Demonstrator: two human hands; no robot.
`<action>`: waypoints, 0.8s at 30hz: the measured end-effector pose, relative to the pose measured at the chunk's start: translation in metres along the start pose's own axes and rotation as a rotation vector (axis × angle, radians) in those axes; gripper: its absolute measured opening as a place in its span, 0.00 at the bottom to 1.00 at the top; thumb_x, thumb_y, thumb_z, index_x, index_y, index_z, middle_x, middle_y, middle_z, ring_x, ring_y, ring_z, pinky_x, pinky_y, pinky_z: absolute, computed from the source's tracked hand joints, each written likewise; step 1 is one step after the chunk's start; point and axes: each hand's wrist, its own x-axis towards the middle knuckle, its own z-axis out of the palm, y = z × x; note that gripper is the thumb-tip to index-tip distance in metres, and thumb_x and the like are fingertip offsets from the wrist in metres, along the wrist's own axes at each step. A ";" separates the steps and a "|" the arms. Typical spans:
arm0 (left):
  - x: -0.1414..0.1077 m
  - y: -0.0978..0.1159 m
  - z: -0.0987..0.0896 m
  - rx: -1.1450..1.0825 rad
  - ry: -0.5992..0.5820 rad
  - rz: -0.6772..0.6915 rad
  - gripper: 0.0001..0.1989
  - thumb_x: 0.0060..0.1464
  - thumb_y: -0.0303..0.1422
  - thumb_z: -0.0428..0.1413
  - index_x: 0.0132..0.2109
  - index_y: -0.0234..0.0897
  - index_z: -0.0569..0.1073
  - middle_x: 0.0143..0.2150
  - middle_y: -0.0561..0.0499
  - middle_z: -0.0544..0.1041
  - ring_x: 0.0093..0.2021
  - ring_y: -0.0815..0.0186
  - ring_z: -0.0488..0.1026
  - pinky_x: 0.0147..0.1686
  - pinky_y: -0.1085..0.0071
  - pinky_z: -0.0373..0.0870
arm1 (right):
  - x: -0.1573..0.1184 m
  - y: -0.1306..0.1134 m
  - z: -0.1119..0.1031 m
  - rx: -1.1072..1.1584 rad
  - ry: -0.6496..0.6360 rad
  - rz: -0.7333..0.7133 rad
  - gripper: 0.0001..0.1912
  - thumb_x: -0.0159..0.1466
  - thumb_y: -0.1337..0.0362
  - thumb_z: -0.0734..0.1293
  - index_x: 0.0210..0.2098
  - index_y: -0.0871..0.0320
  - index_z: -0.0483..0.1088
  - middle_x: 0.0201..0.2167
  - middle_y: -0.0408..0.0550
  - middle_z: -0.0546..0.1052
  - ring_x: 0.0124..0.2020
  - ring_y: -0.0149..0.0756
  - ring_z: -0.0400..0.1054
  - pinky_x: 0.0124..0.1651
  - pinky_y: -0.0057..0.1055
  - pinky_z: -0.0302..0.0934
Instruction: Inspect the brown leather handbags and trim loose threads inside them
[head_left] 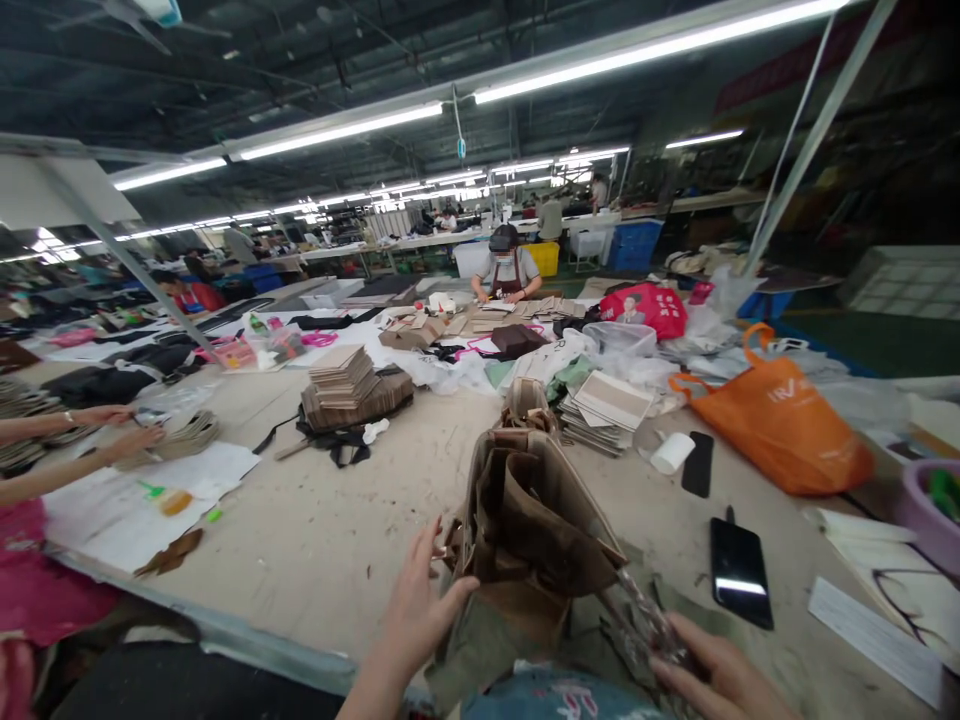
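Looks like the strap-handling bit on this brown bag (551,515), gaping open at the table's (300,540) near side, left hand (420,600) fingers spread beside it, right hand (712,670) fingers closed on a plastic-wrapped strap (646,612), so next probably needs a steadying left.

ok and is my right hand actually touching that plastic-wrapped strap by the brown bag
Touching. The head view shows the right hand gripping the plastic-wrapped strap, with digits on both sides of it.
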 end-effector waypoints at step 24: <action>0.036 0.043 0.019 0.032 0.093 0.083 0.18 0.50 0.40 0.56 0.47 0.38 0.76 0.43 0.47 0.79 0.45 0.56 0.73 0.48 0.63 0.67 | 0.077 -0.136 -0.063 -0.436 0.165 -0.609 0.16 0.65 0.63 0.62 0.53 0.57 0.64 0.51 0.51 0.70 0.52 0.39 0.63 0.55 0.36 0.59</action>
